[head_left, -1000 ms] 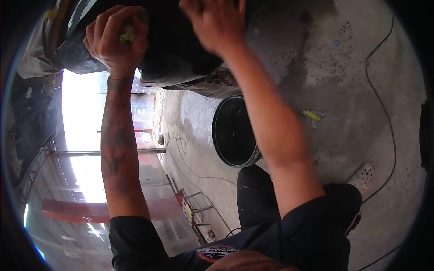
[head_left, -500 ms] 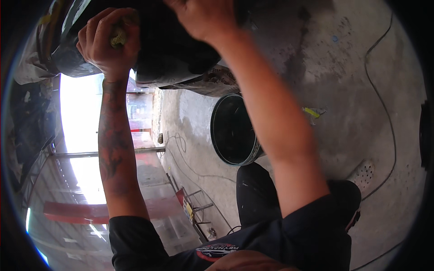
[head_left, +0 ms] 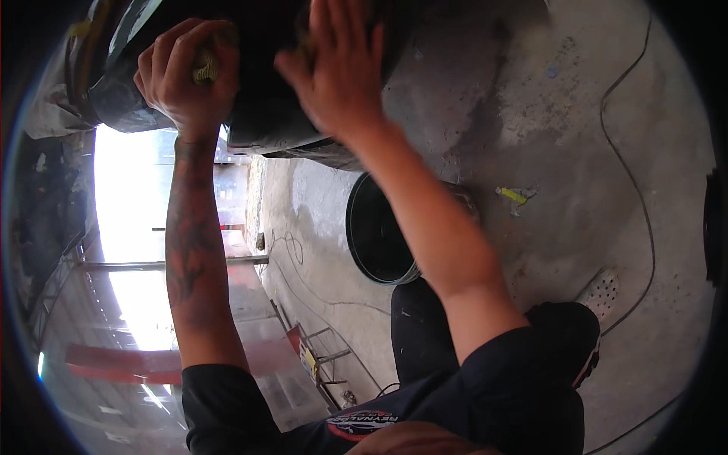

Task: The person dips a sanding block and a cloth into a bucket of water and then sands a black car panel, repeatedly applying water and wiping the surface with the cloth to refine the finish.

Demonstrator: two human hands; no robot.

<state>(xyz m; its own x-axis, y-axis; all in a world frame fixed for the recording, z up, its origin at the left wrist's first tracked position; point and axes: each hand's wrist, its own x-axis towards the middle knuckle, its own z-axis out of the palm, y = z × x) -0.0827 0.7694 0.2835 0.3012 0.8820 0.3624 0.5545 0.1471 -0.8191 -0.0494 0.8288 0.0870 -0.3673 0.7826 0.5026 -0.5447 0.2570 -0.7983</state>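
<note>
My left hand point(head_left: 186, 72) is closed around a crumpled yellowish-green cloth point(head_left: 205, 68), which shows between thumb and fingers. It is up against a dark, glossy car body panel point(head_left: 265, 106). Farther right, my right hand point(head_left: 341, 72) lies against the same panel, fingers stretched out and the thumb apart. A small brownish patch shows beside that thumb; whether it is something under the palm I cannot tell. The fingertips reach the upper edge of the picture and are slightly blurred.
A dark bucket point(head_left: 379, 231) stands on the concrete floor below my right forearm. A yellow-green scrap point(head_left: 514, 195) lies right of it. A thin cable point(head_left: 616, 144) winds along the far right. Plastic sheeting point(head_left: 57, 106) hangs at the left, and a metal frame point(head_left: 326, 356) stands low down.
My right hand has come down and slightly right across the panel, showing more of its fingers. My left hand keeps its hold on the cloth, shifted slightly. The whole view has moved a little.
</note>
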